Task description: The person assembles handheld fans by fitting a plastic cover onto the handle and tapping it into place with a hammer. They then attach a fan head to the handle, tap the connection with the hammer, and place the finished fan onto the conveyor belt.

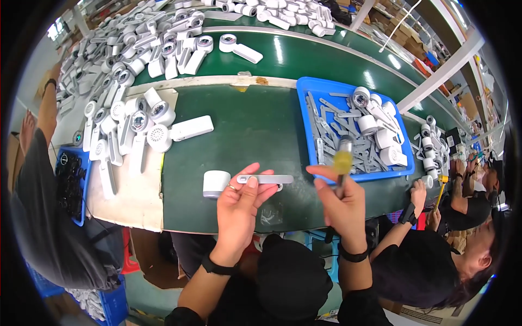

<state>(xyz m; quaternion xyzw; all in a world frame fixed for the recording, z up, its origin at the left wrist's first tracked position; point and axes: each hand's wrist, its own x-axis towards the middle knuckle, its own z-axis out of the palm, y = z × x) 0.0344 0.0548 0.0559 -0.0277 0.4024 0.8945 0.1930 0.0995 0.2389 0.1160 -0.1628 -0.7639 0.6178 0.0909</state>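
2 hands [239, 204] [340, 204], flat grey strip [266, 179]

The left hand [239, 198] pinches a white handheld fan with a grey strip [247, 180]; the right hand [340, 204] holds a yellow-handled tool [342, 162] above the green surface [244, 125].

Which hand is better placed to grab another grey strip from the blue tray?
Probably the right hand: it is raised just in front of the blue tray of grey strips, though it holds a yellow-handled tool. The left hand is farther off, gripping a white handheld fan.
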